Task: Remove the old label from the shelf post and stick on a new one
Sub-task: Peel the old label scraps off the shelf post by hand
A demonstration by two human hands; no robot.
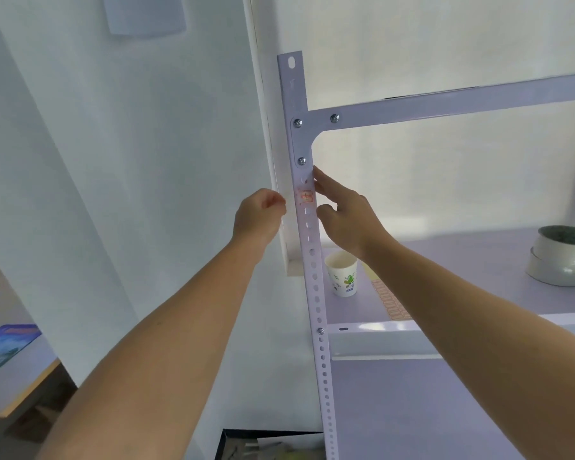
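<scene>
Between both hands, red-printed label (305,196) sits flat on the perforated shelf post (316,280), just below the corner bracket (300,141). Left hand (259,216) loosely curled, beside the post's left edge, holding nothing visible. Right hand (345,218) open, fingertips (316,172) against the post's right edge. Paper cup (342,273) on shelf below right wrist.
</scene>
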